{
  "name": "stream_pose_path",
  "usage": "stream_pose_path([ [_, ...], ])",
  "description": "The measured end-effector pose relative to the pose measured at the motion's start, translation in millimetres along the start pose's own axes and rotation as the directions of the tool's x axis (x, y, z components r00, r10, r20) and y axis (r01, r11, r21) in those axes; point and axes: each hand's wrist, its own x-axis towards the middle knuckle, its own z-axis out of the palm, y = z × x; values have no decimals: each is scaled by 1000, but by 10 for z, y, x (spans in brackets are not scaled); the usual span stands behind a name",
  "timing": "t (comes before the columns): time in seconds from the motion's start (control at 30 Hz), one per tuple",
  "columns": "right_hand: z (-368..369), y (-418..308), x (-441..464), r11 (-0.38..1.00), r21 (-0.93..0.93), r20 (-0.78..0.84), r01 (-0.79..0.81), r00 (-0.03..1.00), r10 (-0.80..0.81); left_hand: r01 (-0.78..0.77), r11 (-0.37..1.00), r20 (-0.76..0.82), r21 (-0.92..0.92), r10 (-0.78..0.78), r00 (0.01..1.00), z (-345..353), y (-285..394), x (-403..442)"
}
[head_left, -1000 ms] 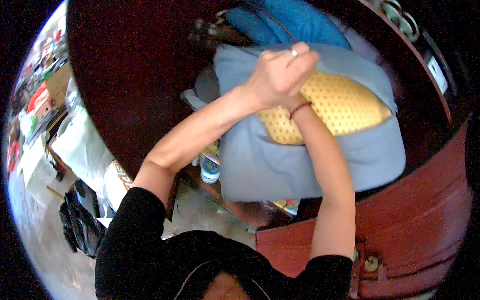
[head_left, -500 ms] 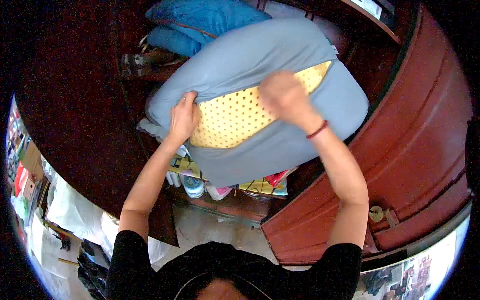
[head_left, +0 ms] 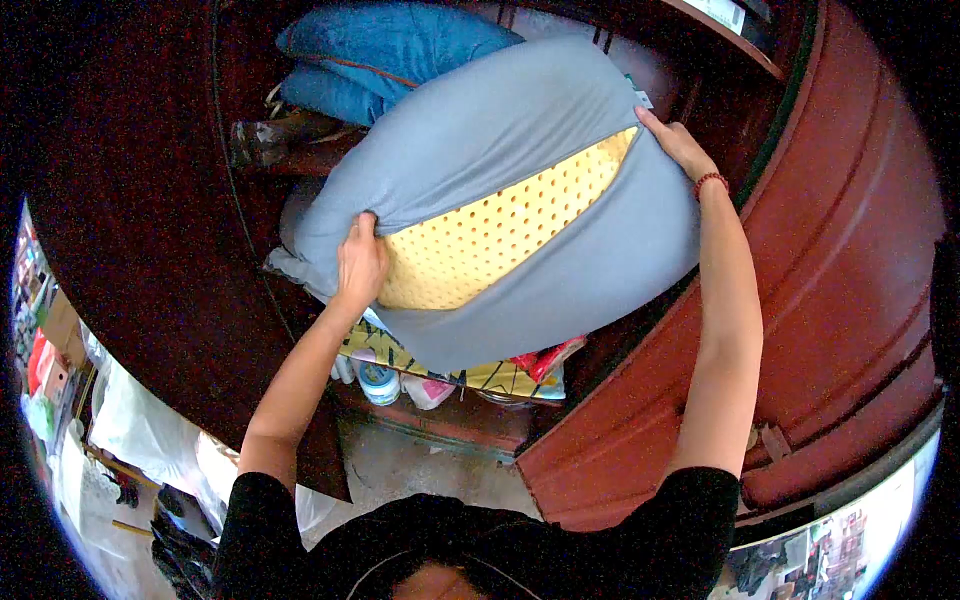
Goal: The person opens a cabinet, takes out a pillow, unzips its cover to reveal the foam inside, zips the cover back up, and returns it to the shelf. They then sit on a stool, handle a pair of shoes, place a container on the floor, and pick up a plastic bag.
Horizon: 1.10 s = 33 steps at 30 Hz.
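A large pillow in a grey-blue pillowcase is in front of me, tilted up to the right. Through the long slit in its cover shows a yellow foam pillow core dotted with holes. At the slit's left end, my left hand is closed on the fabric edge. My right hand grips the cover at the slit's upper right end, thumb on top and the other fingers partly hidden. A small tag sticks out near that hand.
Behind the pillow lies blue folded bedding in a dark wooden cabinet. Below is a shelf with a yellow patterned cloth, a blue-and-white tub and a red packet. A reddish-brown cabinet door stands at the right.
My right hand has moved from over the middle of the foam up to the slit's right end and taken hold there. The pillow has shifted slightly left. My left hand keeps its grip.
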Motion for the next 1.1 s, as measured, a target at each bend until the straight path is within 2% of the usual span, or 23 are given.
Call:
stream_pose_path([
  [0.07,62,-52,0,999,-27,45,-30,998,31,90,996,83,15,-91,992,9,29,-53],
  [0.13,92,-142,-24,988,133,172,-82,983,59,105,994,102,-3,-104,989,10,13,-44],
  [0.2,110,-267,-185,982,182,206,-51,979,13,121,992,119,-19,-118,986,14,16,-29],
  [0.3,107,-115,126,989,129,138,-68,989,50,162,986,156,-47,-153,976,122,16,-17],
  [0.37,45,-75,316,999,-37,57,23,998,-21,200,978,213,-53,-184,960,164,-14,-9],
  [0.4,-44,-317,23,981,188,87,53,994,-71,207,977,217,-53,-191,957,175,-26,-19],
  [0.43,-117,-438,-56,982,184,97,49,993,-68,209,974,228,-82,-186,956,173,-36,-40],
  [0.5,-235,-622,-242,980,174,6,92,995,-95,217,969,234,-121,-185,954,171,-58,-163],
  [0.53,-275,-704,-324,976,162,-70,148,988,-138,179,977,228,-118,-149,962,161,-63,-219],
  [0.57,-325,-824,-449,977,159,-63,143,989,-134,138,984,220,-114,-111,969,144,-38,-255],
  [0.6,-375,-944,-582,944,192,-60,267,964,-260,143,983,227,-115,-114,967,103,33,-277],
  [0.63,-391,-1029,-646,895,224,-63,385,922,-381,160,973,322,-164,-101,942,54,104,-301],
  [0.67,-364,-1068,-601,866,193,-87,462,887,-454,182,960,414,-211,-81,907,-10,177,-304],
  [0.7,-364,-1112,-538,867,196,-78,459,888,-453,190,960,418,-207,-89,904,-107,362,-244],
  [0.77,-381,-1189,-454,878,-37,-10,477,878,-478,325,863,477,-386,-115,872,-330,992,-8],
  [0.8,-354,-1242,-436,873,-284,-34,396,906,-422,247,811,419,-530,-3,908,-378,1229,129],
  [0.83,-324,-1292,-440,872,-280,-19,401,906,-422,164,735,343,-658,99,934,-381,1457,286],
  [0.9,-294,-1364,-441,748,-443,-30,493,826,-563,272,524,371,-807,92,924,-270,1915,580],
  [0.97,-256,-1298,-295,707,-484,48,516,822,-568,343,315,365,-885,12,931,101,2249,772],
  [1.0,-263,-1265,-288,680,-508,61,528,810,-584,345,312,364,-885,5,931,164,2352,840],
  [1.07,-342,-1252,-393,654,-548,89,521,814,-574,576,18,571,-817,-118,813,168,2529,905],
  [1.1,-395,-1256,-468,653,-553,92,517,817,-570,578,11,573,-816,-115,812,109,2608,882],
])
